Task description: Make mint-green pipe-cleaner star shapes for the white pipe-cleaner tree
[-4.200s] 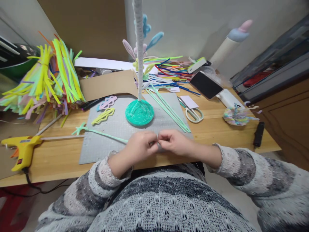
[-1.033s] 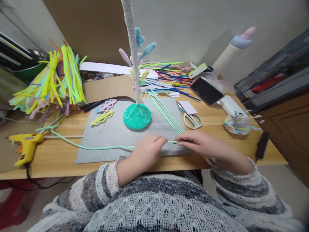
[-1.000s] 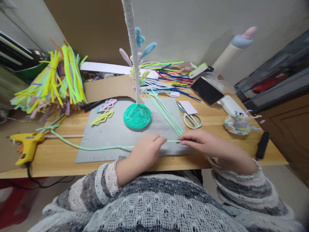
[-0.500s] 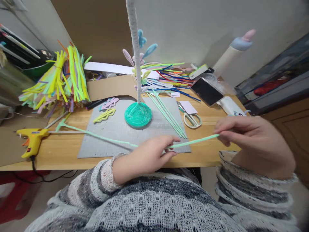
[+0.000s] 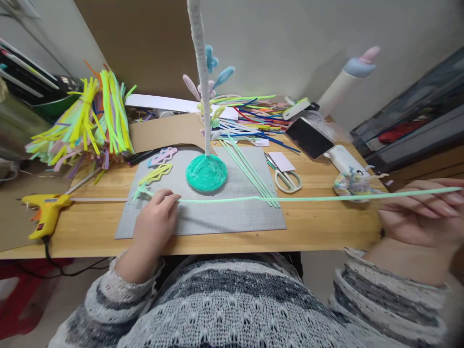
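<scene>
A long mint-green pipe cleaner (image 5: 308,198) stretches almost level between my two hands. My left hand (image 5: 155,222) is closed on it near its left end, where a small looped tuft sticks out past the fingers. At the far right my right hand (image 5: 424,208) pinches the other end. Behind the strand stands a round teal base (image 5: 206,173) with a white wrapped stem (image 5: 200,53) rising from it; blue, pink and yellow pipe-cleaner shapes are at the stem. Several mint pipe cleaners (image 5: 250,171) lie on the grey cutting mat (image 5: 217,220).
A yellow glue gun (image 5: 47,212) lies at left, below a large bundle of pipe cleaners (image 5: 87,116). Yellow (image 5: 155,174) and purple zigzag pieces rest on the mat. Scissors (image 5: 288,180), a phone (image 5: 310,137) and a white case (image 5: 344,162) are at right.
My left hand has slid left along the pipe cleaner to near its tufted end. My right hand has moved right, drawing the strand rightward and straighter.
</scene>
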Demonstrator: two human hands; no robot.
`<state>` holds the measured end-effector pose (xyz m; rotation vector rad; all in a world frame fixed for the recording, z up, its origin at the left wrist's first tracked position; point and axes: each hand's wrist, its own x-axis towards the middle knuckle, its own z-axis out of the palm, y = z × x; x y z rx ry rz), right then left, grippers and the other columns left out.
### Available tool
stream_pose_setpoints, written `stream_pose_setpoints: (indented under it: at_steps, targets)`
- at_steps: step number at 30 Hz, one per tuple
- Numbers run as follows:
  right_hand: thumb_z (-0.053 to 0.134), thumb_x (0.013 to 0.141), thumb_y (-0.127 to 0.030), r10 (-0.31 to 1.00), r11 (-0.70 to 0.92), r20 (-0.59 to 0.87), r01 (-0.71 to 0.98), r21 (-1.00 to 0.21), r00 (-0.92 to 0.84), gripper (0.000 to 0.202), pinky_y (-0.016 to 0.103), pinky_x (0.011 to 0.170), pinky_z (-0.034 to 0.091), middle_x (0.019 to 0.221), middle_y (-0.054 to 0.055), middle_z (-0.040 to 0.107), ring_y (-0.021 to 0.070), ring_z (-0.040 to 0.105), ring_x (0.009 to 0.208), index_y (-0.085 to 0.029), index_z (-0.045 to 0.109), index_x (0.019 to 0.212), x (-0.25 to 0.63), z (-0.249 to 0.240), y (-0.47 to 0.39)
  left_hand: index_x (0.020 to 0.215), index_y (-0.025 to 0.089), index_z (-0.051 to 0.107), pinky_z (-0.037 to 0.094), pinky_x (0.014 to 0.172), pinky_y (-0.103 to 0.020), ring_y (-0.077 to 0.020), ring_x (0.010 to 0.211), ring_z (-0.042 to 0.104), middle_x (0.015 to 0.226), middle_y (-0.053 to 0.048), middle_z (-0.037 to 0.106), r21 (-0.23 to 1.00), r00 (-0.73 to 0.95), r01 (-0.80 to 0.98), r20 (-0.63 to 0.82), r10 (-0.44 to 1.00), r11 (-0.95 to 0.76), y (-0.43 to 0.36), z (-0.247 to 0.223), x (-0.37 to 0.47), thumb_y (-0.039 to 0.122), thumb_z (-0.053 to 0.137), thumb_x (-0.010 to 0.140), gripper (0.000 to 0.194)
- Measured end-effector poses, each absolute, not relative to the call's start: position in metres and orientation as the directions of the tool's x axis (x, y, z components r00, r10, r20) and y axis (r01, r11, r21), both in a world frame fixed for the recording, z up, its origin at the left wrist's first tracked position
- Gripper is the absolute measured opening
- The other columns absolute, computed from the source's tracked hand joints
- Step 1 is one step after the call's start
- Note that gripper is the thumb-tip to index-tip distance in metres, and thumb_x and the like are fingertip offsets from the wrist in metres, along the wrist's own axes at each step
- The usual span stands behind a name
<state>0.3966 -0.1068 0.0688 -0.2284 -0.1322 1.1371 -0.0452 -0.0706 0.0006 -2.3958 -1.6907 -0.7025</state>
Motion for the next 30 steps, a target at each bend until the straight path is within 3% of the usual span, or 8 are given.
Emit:
stream_pose_setpoints:
  at_steps: [3,7,12,16,20,24,27,30]
  targets:
    - [0.051,0.095,-0.035,0.897,0.42,-0.052,-0.883,-0.211,0.439,0.028,0.013,0.028,0.028,0.048,-0.009,0.04,0.0042,0.04,0.03,-0.022,0.051,0.071,0.396,0.066,-0.106,0.102,0.017,0.068,0.051,0.085,-0.035,-0.0227,0.096,0.065,0.105,-0.01,0.068,0.251,0.216,0.876,0.559,0.801,-0.412,-0.072,0.003,-0.047,0.017,0.047,0.091,0.023]
    - [0.057,0.092,-0.034,0.788,0.451,-0.103,-0.682,-0.576,0.607,0.036,0.011,0.027,0.022,0.043,-0.01,0.033,-0.0014,0.03,0.026,-0.017,0.052,0.06,0.4,0.061,-0.097,0.102,0.019,0.068,0.051,0.093,-0.04,-0.0251,0.106,0.063,0.112,-0.012,0.067,0.206,0.281,0.834,0.639,0.716,-0.511,-0.041,0.013,-0.053,0.017,0.051,0.089,0.021]
    - [0.093,0.049,-0.032,0.83,0.366,0.167,-0.294,-0.883,0.532,0.03,0.018,0.033,0.029,0.049,-0.006,0.05,0.0029,0.042,0.034,-0.022,0.066,0.059,0.371,0.043,-0.101,0.122,0.02,0.06,0.05,0.095,-0.044,-0.027,0.116,0.058,0.138,-0.007,0.053,0.228,0.24,0.88,0.544,0.804,-0.417,0.034,0.037,-0.076,0.006,0.049,0.085,0.041]
    - [0.078,0.076,-0.025,0.955,0.266,0.249,-0.098,-0.959,0.158,0.007,0.025,0.043,0.049,0.066,0.0,0.069,0.0127,0.064,0.05,-0.026,0.072,0.081,0.31,0.032,-0.115,0.118,0.011,0.061,0.044,0.103,-0.044,-0.0273,0.12,0.053,0.126,-0.011,0.057,0.363,-0.018,0.864,0.715,0.699,-0.349,0.026,0.053,-0.05,-0.001,0.049,0.08,0.042]
    - [0.069,0.082,-0.014,0.868,0.483,0.462,0.1,-0.87,-0.182,0.015,0.028,0.059,0.054,0.074,0.001,0.07,0.0133,0.067,0.066,-0.025,0.07,0.092,0.258,0.04,-0.121,0.121,0.017,0.056,0.051,0.092,-0.04,-0.0233,0.104,0.061,0.112,-0.01,0.065,0.503,0.46,0.433,0.59,0.664,-0.748,-0.044,0.051,0.016,0.022,0.062,0.084,0.039]
    - [0.068,0.085,-0.022,0.644,0.727,0.606,0.127,-0.675,-0.467,0.02,0.028,0.069,0.054,0.078,0.003,0.071,0.0141,0.067,0.075,-0.022,0.066,0.105,0.242,0.049,-0.108,0.128,0.02,0.05,0.054,0.077,-0.03,-0.017,0.091,0.066,0.108,-0.009,0.069,0.74,0.723,0.153,0.369,0.585,-0.655,-0.082,0.035,0.048,0.024,0.054,0.091,0.037]
    - [0.047,0.091,-0.058,0.737,0.604,0.562,-0.007,-0.797,-0.376,0.044,0.024,0.05,0.047,0.074,0.002,0.066,0.0107,0.058,0.055,-0.022,0.064,0.107,0.247,0.044,-0.077,0.105,0.018,0.061,0.05,0.069,-0.028,-0.0159,0.079,0.065,0.089,-0.006,0.07,0.764,0.72,0.193,0.315,0.618,-0.615,-0.077,0.025,0.043,0.023,0.044,0.095,0.02]
    - [0.042,0.096,-0.043,0.936,0.334,0.351,0.369,-0.867,-0.024,0.034,0.025,0.052,0.042,0.068,0.0,0.06,0.0115,0.054,0.054,-0.018,0.064,0.087,0.255,0.03,-0.028,0.089,0.017,0.063,0.045,0.062,-0.026,-0.0135,0.067,0.059,0.074,-0.003,0.065,0.816,0.709,0.244,0.219,0.67,-0.524,-0.065,0.02,0.035,0.03,0.04,0.097,0.028]
